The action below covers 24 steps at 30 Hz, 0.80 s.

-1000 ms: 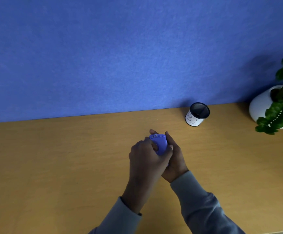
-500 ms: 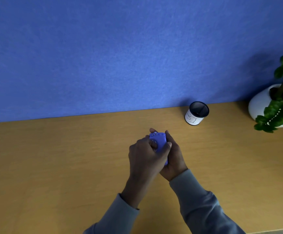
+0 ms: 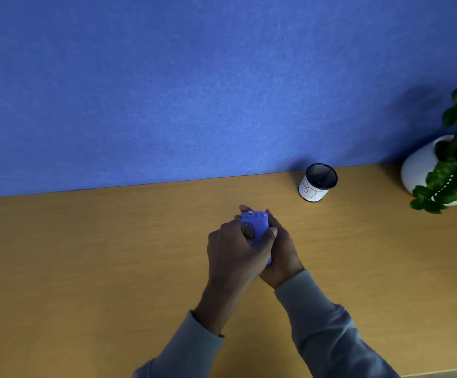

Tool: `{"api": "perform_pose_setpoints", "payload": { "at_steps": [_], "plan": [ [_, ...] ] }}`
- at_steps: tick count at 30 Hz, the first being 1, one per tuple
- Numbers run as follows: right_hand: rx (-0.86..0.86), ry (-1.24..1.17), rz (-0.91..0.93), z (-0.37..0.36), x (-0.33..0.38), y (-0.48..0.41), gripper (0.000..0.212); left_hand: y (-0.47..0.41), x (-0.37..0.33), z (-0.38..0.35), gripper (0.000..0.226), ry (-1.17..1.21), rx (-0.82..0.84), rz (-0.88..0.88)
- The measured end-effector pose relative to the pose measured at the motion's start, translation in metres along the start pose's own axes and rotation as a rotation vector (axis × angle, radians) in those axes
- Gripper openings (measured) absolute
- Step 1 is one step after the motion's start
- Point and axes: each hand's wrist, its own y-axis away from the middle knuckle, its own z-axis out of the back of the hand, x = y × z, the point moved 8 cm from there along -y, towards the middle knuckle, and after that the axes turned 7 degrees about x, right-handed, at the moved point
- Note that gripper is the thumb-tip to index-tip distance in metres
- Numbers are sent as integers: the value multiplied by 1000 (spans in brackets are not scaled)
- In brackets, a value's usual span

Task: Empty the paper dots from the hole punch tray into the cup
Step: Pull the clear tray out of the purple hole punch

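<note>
Both hands met over the middle of the wooden table (image 3: 85,268), closed around a small hole punch (image 3: 256,223). The punch was a purple-blue plastic piece with rounded corners; its exposed face showed a few small round marks and a metallic rivet or pin near its far end. Only the far half was visible, the rest being covered by fingers and palm. It was held above the table, its far end pointing away from the person toward the wall.

The left hand (image 3: 231,255) lay over the punch from the left, its grip closed on the body with the thumb pressed across the near part of the face. The right hand (image 3: 282,255) cradled it from beneath and from the right, its grip also wrapped on the punch, fingertips showing past the far end. Grey sleeves covered both forearms.

The cup (image 3: 317,184) stood well apart, farther back and to the right, near the blue wall (image 3: 194,91). It was a black mesh cup with a white paper label bearing handwritten marks, upright and open. A potted plant (image 3: 448,165) in a white pot sat at the right edge.
</note>
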Motion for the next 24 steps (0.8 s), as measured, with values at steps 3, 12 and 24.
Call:
{"api": "perform_pose_setpoints", "payload": {
  "at_steps": [3, 12, 24],
  "plan": [
    [-7, 9, -3, 0, 1, 0, 51, -1, -1, 1, 38, -6, -8, 0],
    [46, 3, -73, 0, -4, 2, 61, 0, -2, 1, 41, 9, 13, 1],
    [-20, -25, -70, 3, -5, 2, 55, -1, -4, 3, 42, 4, 9, -7]
  ]
}}
